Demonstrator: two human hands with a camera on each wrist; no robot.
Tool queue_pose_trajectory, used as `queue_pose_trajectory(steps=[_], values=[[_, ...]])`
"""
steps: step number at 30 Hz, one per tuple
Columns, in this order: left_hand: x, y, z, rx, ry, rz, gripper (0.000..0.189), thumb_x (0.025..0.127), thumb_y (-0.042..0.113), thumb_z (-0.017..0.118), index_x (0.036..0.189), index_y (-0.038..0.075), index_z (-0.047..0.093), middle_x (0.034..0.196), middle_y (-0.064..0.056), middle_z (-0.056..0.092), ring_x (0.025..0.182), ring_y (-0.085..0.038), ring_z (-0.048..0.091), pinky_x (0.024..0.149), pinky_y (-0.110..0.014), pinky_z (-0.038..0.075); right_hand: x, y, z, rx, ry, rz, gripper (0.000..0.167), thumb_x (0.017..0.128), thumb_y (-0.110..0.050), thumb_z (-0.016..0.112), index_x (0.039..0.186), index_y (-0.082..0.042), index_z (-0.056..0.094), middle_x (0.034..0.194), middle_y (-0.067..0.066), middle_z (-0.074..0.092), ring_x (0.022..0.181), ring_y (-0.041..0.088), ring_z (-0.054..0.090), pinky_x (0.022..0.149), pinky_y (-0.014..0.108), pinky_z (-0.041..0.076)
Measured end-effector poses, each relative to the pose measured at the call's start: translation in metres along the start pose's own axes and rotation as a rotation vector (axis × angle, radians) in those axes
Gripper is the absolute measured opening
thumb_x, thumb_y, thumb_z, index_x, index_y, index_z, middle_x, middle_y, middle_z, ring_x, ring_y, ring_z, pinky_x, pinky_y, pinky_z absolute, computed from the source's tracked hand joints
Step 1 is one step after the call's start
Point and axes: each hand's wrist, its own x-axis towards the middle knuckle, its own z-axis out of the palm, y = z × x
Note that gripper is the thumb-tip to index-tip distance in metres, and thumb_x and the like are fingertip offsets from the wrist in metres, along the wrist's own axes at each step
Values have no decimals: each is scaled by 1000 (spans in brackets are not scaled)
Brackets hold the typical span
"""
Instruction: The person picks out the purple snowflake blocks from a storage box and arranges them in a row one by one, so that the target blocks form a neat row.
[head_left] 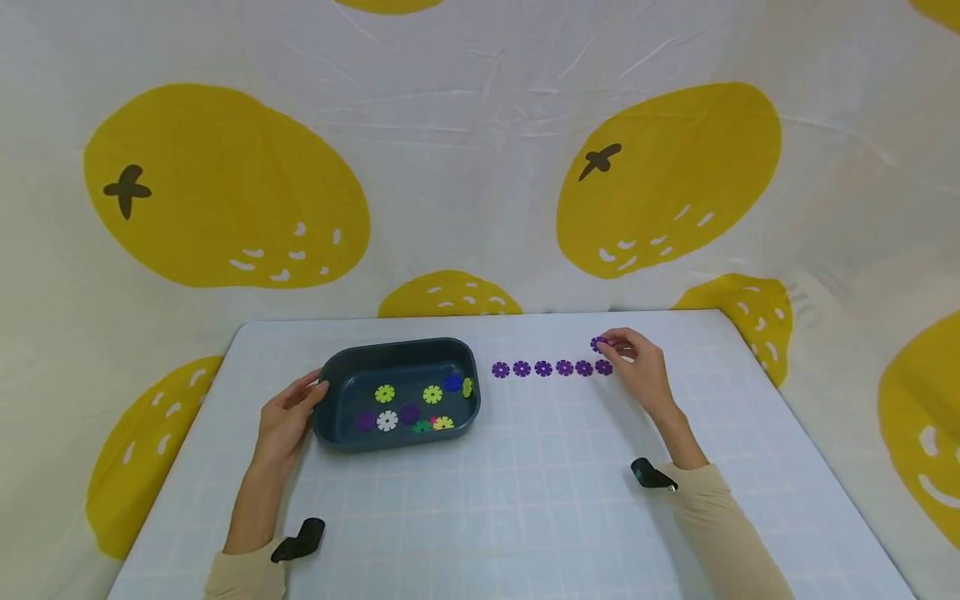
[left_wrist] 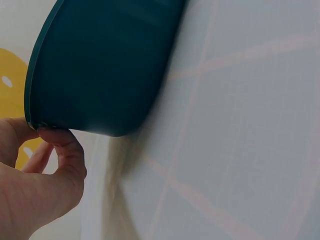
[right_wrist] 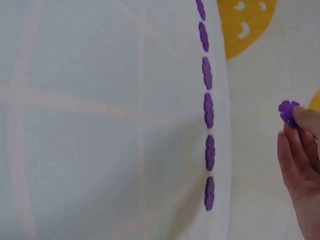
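Note:
My left hand [head_left: 283, 423] grips the left end of a dark teal tray [head_left: 330, 437], thumb on its rim. In the left wrist view the thumb and fingers [left_wrist: 67, 150] pinch the tray's edge [left_wrist: 100, 75]. Between thumb and fingertips my right hand [head_left: 637, 367] pinches a purple notched plastic disc [head_left: 597, 344], seen in the right wrist view as a flower-shaped piece [right_wrist: 287, 111]. Just below that hand ends a straight row of several purple discs [head_left: 543, 368], lying flat on the table to the right of the tray.
Inside the tray lie several loose discs: yellow-green [head_left: 385, 393], white [head_left: 387, 421], blue [head_left: 453, 382], purple [head_left: 409, 414] and green [head_left: 422, 426]. The white table [head_left: 525, 517] has a faint grid. Behind it hangs a cloth [head_left: 465, 183] with large yellow fruit prints.

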Motion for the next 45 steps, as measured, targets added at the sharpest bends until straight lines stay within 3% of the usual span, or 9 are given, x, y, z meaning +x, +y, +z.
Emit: queue_pose_trajectory(steps=[5,14,20,27,37,45], values=[[2,-1,1,-11,-3,6,63,93,33,78,149,12,56,101,20,63,96,1,55,75,-15,46,-6,11,-11,-35,25,34,18,96,-5,73,112,2,69,104,16,71,93,25,64,83,6,45],[-1,0,1,1,-3,10,62,93,34,78,148,13,57,103,19,62,96,-1,54,75,-15,45,-16,33,-28,-76,40,170,20,100,-12,68,115,2,69,110,18,70,101,30,63,82,3,42],[-1,-1,-1,12,1,5,63,92,38,79,147,15,58,105,18,62,97,-2,54,74,-15,45,-20,42,-36,-104,29,215,20,102,-11,65,117,2,68,111,20,69,102,31,63,81,2,41],[-4,1,-1,29,1,15,64,93,37,77,149,12,56,104,18,61,97,-2,53,74,-15,44,-26,59,-44,-156,2,286,22,104,-15,62,117,2,68,110,19,70,98,23,62,77,5,42],[-5,1,2,35,-4,43,64,94,36,77,148,9,56,99,20,62,95,-1,55,74,-15,45,-28,68,-47,-173,-23,411,27,107,-21,59,123,-1,66,115,18,68,102,27,61,77,8,43],[-4,0,2,42,-9,47,62,96,35,75,149,10,55,102,19,62,96,-2,54,76,-16,45,-26,70,-46,-180,-48,410,30,107,-21,59,125,1,65,116,21,66,104,31,60,82,13,44]])
